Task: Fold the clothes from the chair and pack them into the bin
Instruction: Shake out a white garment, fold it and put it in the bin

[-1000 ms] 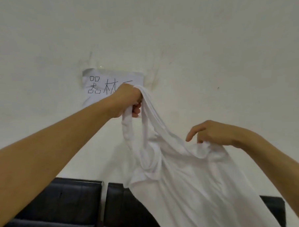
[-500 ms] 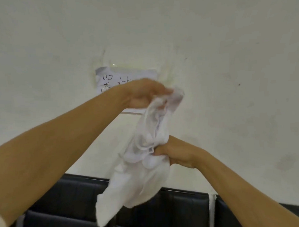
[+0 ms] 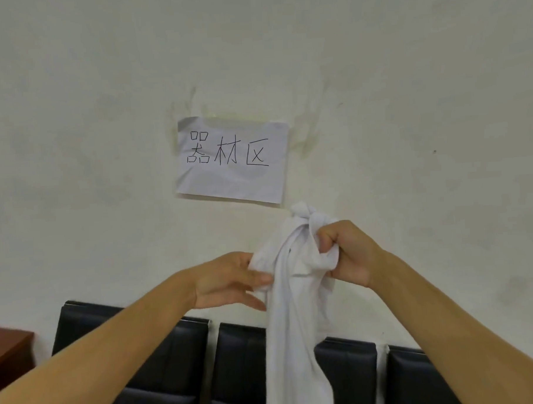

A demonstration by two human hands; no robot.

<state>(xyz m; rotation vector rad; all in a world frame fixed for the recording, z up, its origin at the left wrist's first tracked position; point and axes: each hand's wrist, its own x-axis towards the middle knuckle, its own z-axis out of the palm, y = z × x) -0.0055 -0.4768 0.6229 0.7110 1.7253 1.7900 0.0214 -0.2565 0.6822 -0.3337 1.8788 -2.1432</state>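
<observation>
Up at chest height, seen from the head camera, a white garment (image 3: 294, 307) hangs in front of the pale wall (image 3: 407, 104), bunched at the top and trailing down past the bottom edge. The right hand (image 3: 347, 254) has its fingers (image 3: 326, 245) clenched round the gathered upper part, a knot of cloth poking out above the fist. The left hand (image 3: 229, 281) is at the garment's left edge, its fingers (image 3: 256, 277) stretched out and touching the fabric, thumb partly hidden behind the cloth. Behind and below stand black padded chairs (image 3: 162, 359) in a row against the wall. A paper sign (image 3: 231, 160) with handwritten characters is taped above. At far left, a reddish-brown desk (image 3: 9, 350) corner shows.
</observation>
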